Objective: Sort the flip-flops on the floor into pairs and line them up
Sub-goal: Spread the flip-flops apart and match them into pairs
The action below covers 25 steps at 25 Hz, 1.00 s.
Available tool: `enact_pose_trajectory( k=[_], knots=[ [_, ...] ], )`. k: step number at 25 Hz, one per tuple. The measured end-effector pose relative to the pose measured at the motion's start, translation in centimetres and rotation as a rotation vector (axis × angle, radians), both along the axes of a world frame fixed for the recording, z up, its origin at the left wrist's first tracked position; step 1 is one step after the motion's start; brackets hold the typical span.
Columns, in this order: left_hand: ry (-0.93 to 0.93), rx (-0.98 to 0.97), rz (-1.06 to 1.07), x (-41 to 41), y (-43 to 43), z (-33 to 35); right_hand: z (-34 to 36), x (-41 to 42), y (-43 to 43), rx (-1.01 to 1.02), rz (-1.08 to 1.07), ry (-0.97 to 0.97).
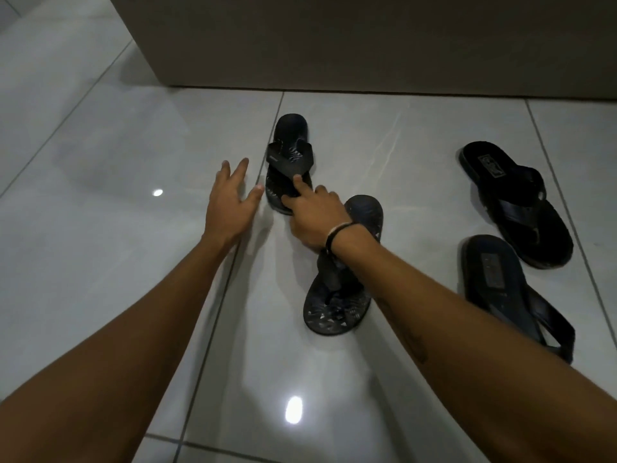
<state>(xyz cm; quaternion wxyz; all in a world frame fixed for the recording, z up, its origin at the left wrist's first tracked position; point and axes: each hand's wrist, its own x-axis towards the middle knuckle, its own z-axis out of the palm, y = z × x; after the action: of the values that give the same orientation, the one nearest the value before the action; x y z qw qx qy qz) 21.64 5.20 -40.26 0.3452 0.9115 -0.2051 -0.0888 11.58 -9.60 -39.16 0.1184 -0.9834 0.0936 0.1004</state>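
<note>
Several dark flip-flops lie on the glossy grey tile floor. A patterned one [289, 152] lies in the middle with its heel toward the wall. My right hand [314, 217] rests on its near end, fingers touching the strap and the sole. Its patterned match [337, 295] lies closer to me, partly under my right wrist. My left hand [230, 200] hovers just left of the far patterned one, fingers spread and holding nothing. Two plain black flip-flops lie at the right: one farther away [516, 202], one nearer [510, 289].
A beige wall or cabinet base [367, 45] runs across the back, just behind the flip-flops. Tile floor [100, 162] stretches to the left and toward me, with ceiling-light glare spots on it.
</note>
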Motion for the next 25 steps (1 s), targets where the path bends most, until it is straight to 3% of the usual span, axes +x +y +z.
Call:
enact_pose_trajectory(
  k=[5,8,9,11,14,21,25],
  knots=[
    [0.119,0.118,-0.216,0.2,-0.2,-0.5,-1.0,-8.1,4.7,0.056,0.153,-0.153],
    [0.13,0.168,-0.241,-0.6,-0.4,-0.8,-0.1,-11.1,3.6,0.075,0.042,-0.356],
    [0.139,0.176,-0.231,-0.8,-0.5,-0.5,0.1,-12.1,2.6,0.099,-0.053,-0.349],
    [0.161,0.229,-0.235,-0.8,-0.4,0.3,0.0,-13.6,-0.6,0.164,-0.14,-0.156],
    [0.199,0.324,-0.27,-0.8,-0.1,1.3,-0.5,-14.4,-5.2,0.188,0.068,0.186],
    [0.207,0.353,-0.317,-3.6,1.4,1.6,-2.6,-12.8,-3.5,0.295,0.045,0.058],
    [0.231,0.348,-0.317,-4.7,1.8,1.8,-1.7,-11.4,-3.5,0.266,0.094,0.108]
  ],
)
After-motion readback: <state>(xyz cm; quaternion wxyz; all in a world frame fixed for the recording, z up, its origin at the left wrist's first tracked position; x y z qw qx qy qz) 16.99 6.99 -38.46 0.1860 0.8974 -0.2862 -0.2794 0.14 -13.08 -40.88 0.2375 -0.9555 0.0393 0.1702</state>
